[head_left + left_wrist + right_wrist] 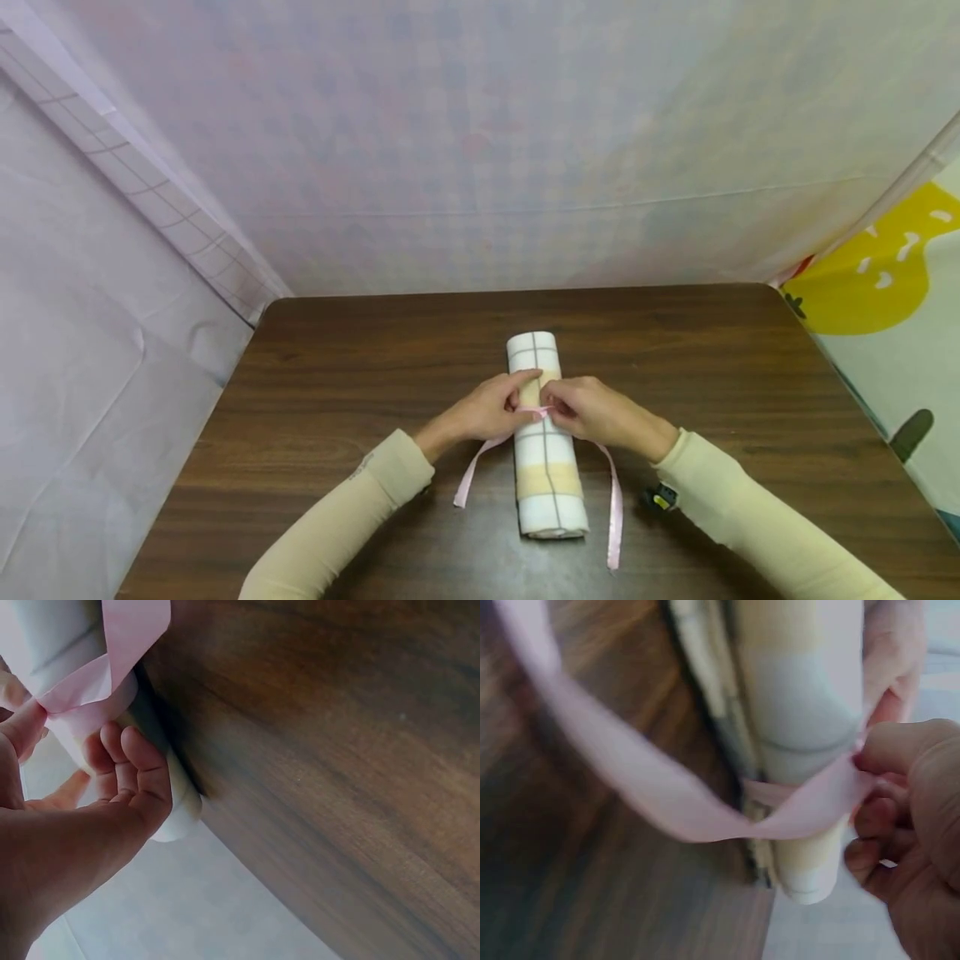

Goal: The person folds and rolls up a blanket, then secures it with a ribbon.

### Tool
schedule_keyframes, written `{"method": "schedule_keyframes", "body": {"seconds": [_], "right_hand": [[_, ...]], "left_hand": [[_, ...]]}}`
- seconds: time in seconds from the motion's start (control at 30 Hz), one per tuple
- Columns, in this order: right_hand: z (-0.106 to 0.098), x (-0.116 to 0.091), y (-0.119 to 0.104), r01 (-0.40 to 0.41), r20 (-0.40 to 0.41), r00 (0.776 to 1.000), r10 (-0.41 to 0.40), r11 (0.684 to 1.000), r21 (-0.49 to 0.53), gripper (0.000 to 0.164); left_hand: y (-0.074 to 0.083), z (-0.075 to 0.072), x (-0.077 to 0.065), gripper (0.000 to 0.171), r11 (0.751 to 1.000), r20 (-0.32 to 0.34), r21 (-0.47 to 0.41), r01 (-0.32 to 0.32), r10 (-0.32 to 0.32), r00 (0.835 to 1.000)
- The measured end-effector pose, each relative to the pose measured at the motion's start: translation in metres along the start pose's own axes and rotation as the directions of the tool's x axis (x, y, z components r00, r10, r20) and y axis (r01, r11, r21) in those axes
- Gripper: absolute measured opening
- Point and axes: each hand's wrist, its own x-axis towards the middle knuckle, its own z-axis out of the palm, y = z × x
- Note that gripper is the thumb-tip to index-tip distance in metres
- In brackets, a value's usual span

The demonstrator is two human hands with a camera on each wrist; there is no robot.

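Observation:
A rolled cloth (546,446), white with grey lines and pale yellow bands, lies lengthwise on the table. Around its middle goes a pink ribbon (616,517), whose two loose ends hang to either side. My left hand (489,408) is at the roll's left side, its thumb on the ribbon (79,686) near the crossing and its index finger stretched along the cloth. From the right, my right hand (594,410) pinches the ribbon (817,799) between thumb and fingers, close to the same crossing. The fingertips partly hide the crossing itself.
The dark wooden table (360,358) reaches back to a pale checked curtain (480,167). White sheeting (97,333) hangs at the left, and a cloth with a yellow print (870,283) at the right. A small black device (662,498) sits by the right cuff.

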Motion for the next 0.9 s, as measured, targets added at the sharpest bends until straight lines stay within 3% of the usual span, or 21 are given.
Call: {"method": "schedule_keyframes", "body": {"seconds": [0.13,0.33,0.47,0.6,0.67,0.73,0.9], "right_hand": [[-0.007,0.002,-0.002,-0.126,0.079,0.990,0.118,0.987,0.101,0.015],[-0.008,-0.001,0.003,-0.252,0.135,0.965,0.223,0.932,0.260,0.017],[-0.003,-0.004,0.005,-0.284,0.109,0.959,0.262,0.895,0.344,0.018],[0.004,-0.008,0.009,-0.255,0.026,0.963,0.269,0.873,0.415,0.023],[0.008,-0.010,0.011,-0.218,-0.020,0.968,0.251,0.877,0.428,0.027],[0.013,-0.011,0.012,-0.160,-0.070,0.976,0.204,0.904,0.396,0.029],[0.020,-0.011,0.009,0.008,-0.193,0.981,0.026,0.985,0.174,0.031]], "left_hand": [[-0.001,0.000,0.000,0.064,1.000,0.008,-0.017,0.016,-0.016,1.000],[-0.001,-0.001,-0.001,0.064,0.999,0.013,-0.027,0.041,-0.040,0.999],[0.001,-0.001,-0.001,0.065,0.998,0.012,-0.032,0.049,-0.049,0.999],[0.002,-0.001,-0.001,0.065,0.998,0.011,-0.043,0.055,-0.055,0.998],[0.003,-0.001,0.000,0.066,0.997,0.013,-0.049,0.060,-0.060,0.998],[0.003,-0.001,0.000,0.066,0.997,0.015,-0.053,0.063,-0.062,0.998],[0.001,0.000,0.001,0.066,0.996,0.011,-0.059,0.063,-0.063,0.998]]}}
